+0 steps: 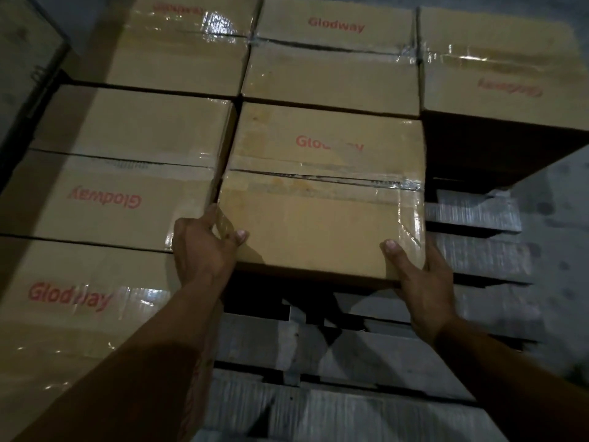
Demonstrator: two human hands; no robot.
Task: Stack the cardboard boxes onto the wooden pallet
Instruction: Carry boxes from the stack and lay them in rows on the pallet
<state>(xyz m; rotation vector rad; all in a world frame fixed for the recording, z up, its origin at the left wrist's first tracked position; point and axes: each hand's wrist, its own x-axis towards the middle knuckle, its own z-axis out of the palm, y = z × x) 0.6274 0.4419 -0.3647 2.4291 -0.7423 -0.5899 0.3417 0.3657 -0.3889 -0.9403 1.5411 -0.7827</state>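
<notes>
A taped brown cardboard box (pixel 322 199) with red "Glodway" lettering sits in the middle of the view, its near edge over the slats of the wooden pallet (pixel 366 352). My left hand (pixel 204 247) grips its near left corner, thumb on top. My right hand (pixel 417 275) grips its near right corner, thumb on the top face and fingers round the side. Whether the box rests on the pallet or hangs just above it I cannot tell. Its far edge meets another box (pixel 331 78) behind it.
Several like boxes fill the left side: one at the near left (pixel 79 301), one behind it (pixel 121 167), one at the back (pixel 178 49). Another box (pixel 503 68) stands at the back right. Bare slats lie near and to the right; grey floor (pixel 561 218) beyond.
</notes>
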